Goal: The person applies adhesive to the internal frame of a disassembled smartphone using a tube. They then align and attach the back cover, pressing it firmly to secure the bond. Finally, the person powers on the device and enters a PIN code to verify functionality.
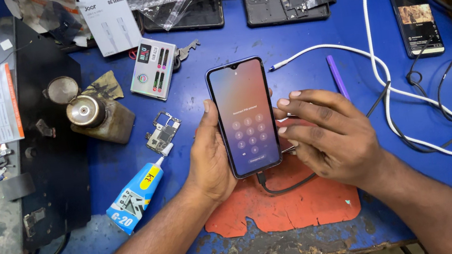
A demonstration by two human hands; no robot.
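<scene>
The left hand (210, 159) clasps the upright smartphone (243, 115) by its left edge, while the right hand (327, 133) seemingly rests open-fingered against its right edge.

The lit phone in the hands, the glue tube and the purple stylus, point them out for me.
lit phone (242, 107): head view, upper half of its screen.
glue tube (136, 195): head view, middle of the blue body.
purple stylus (337, 76): head view, middle of the shaft.

Open blue worktop (295, 34) above the lit phone (244, 117); left side blocked by glue tube (135, 195), circuit board (162, 133) and brass burner (87, 111); right side crossed by white cable (384, 81) (black leads tangled there too); purple pen (336, 75) nearby.
</scene>
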